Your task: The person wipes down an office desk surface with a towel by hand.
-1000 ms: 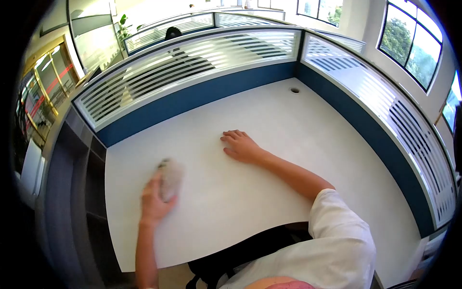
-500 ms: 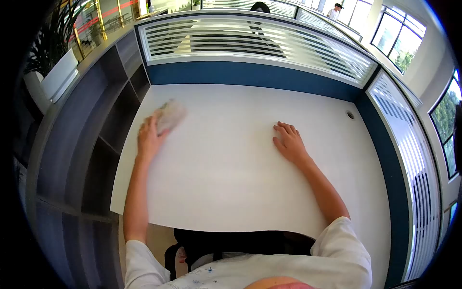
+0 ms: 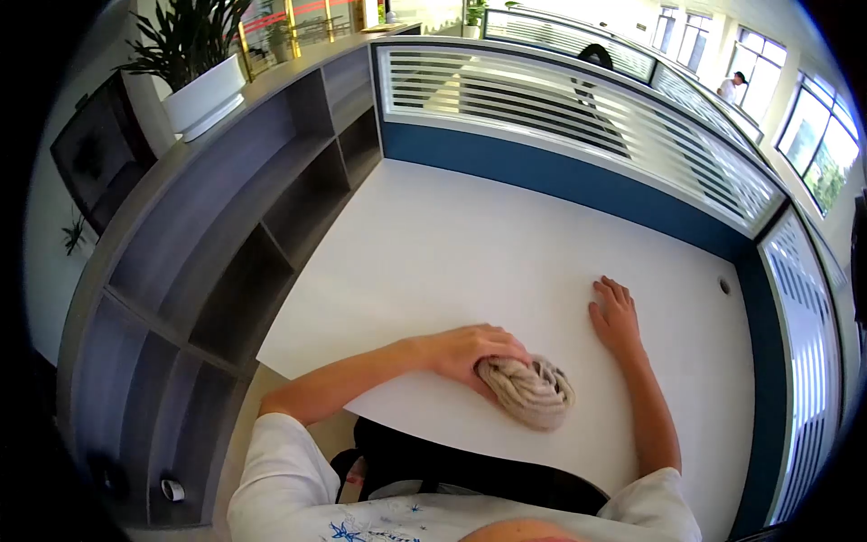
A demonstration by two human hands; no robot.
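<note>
Daylight from tall windows (image 3: 759,68) fell across an office where a white desk (image 3: 452,244) stood below blue-based partitions (image 3: 542,172) with striped upper panels. A gray shelf unit (image 3: 208,199) ran along the desk's left side, with a plant in a white pot (image 3: 206,98) on its top and a white roll (image 3: 172,490) in a lower compartment. Beyond the partitions, a person in a dark cap (image 3: 730,88) stood near the windows, and the top of a black chair (image 3: 594,58) showed above the far panel.

At the desk's near edge, my left hand (image 3: 479,355) grasped a bunched beige cloth (image 3: 528,393), its fingers curled over the upper left side; how the thumb sat underneath, I could not tell. The cloth lay on the desktop, between my left hand and right forearm, apart from the latter.

My right hand (image 3: 617,316) lay palm down on the desk, holding nothing, its fingers released and slightly bent, short of the round hole (image 3: 724,285) near the right partition.
</note>
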